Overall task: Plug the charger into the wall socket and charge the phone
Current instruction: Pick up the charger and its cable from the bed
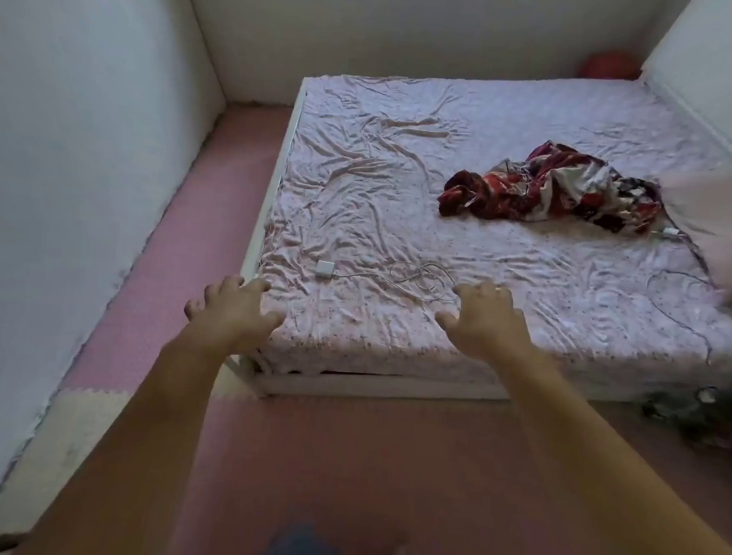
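Observation:
A white charger block [325,268] lies near the front left corner of the bed [525,285], and its thin white cable [419,276] trails right into a loose coil. My left hand [233,308] hovers over the bed's front left corner, fingers spread, holding nothing. My right hand [481,317] reaches out just in front of the cable coil, also with fingers apart and empty. A second small white plug [670,232] with a dark cord lies at the right side of the bed. No phone or wall socket shows in view.
A crumpled red patterned cloth [551,189] lies on the wrinkled pale sheet. A pale blanket or pillow [723,219] sits at the right edge. White walls enclose a narrow pink foam-mat floor strip [188,246] left of the bed. Dark clutter [705,409] sits at the bed's right foot.

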The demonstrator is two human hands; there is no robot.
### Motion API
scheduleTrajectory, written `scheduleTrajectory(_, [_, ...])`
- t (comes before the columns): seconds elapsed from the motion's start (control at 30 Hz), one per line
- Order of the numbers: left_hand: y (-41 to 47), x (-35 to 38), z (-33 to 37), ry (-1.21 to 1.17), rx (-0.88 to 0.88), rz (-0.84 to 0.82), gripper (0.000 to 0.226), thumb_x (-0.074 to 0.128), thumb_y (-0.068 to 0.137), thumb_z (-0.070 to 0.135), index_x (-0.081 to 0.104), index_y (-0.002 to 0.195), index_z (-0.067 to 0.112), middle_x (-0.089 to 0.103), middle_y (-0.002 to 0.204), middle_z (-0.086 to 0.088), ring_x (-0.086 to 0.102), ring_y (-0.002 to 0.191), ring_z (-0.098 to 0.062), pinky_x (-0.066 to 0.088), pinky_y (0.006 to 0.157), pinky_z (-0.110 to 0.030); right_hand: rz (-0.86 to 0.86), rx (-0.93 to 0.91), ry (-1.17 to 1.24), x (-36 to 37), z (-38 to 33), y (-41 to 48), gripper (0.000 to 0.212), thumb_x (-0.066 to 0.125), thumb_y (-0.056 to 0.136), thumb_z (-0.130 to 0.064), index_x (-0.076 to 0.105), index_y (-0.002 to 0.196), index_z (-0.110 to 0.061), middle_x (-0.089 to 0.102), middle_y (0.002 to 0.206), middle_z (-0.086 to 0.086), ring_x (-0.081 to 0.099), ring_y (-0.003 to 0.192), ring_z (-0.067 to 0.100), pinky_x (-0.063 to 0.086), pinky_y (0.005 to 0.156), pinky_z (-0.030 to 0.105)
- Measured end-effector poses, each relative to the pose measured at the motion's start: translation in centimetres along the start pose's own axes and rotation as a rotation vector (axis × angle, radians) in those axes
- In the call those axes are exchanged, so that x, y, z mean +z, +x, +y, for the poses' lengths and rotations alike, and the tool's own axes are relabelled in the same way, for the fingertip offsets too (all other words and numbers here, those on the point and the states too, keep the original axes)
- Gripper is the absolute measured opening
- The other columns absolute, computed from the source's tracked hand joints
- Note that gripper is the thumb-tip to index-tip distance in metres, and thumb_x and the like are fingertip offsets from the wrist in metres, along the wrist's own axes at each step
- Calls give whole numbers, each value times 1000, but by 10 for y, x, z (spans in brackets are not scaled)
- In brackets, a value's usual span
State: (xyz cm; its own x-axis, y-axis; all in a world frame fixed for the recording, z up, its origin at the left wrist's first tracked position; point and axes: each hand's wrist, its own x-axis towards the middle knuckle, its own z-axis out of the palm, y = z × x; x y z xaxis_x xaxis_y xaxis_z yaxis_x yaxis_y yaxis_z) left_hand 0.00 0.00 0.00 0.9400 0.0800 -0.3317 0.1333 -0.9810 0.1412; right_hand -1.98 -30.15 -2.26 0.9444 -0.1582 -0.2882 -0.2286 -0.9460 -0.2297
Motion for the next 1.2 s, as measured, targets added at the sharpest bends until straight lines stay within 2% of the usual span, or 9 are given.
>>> scheduleTrajectory(0.17, [15,19,6,41,-59,-78,59,47,89,51,33,143,32,29,152,-8,27,136,-33,23,107,-53,-69,24,-21,18,9,22,58,45,93,-46,34,141,-17,35,148,13,28,134,36,33,103,50])
scheduleTrajectory(0.3, [47,27,7,51,-59,-114,57,46,90,45,33,144,31,28,153,-5,27,136,-32,24,107,-53,-106,55,-15,32,9,48,59,46,93,-46,31,143,-18,32,149,14,26,136,36,31,104,51])
scheduleTrajectory(0.43, [94,31,5,37,-18,-142,58,48,89,48,35,143,29,28,153,-4,27,137,-32,24,107,-53,-131,101,-28,43,0,83,58,45,93,-46,33,142,-16,34,148,14,26,136,36,32,103,51])
scheduleTrajectory(0.73, [216,9,-14,14,31,-214,59,47,90,49,33,144,29,20,157,-5,20,142,-31,18,112,-55,-156,240,-51,46,-45,174,54,44,94,-42,36,140,-16,36,147,13,30,134,34,32,104,48])
scheduleTrajectory(0.83, [247,-2,-19,22,63,-221,59,47,90,49,33,144,29,23,156,-6,21,142,-30,19,113,-54,-151,269,-45,45,-59,192,53,44,94,-42,37,140,-16,37,147,12,31,134,33,33,105,48])
scheduleTrajectory(1.2, [312,-19,-21,-23,72,-249,56,45,90,49,35,143,31,28,154,-6,24,140,-28,19,113,-51,-167,307,-62,35,-75,254,52,46,93,-41,40,139,-17,39,146,11,33,134,32,36,103,48])
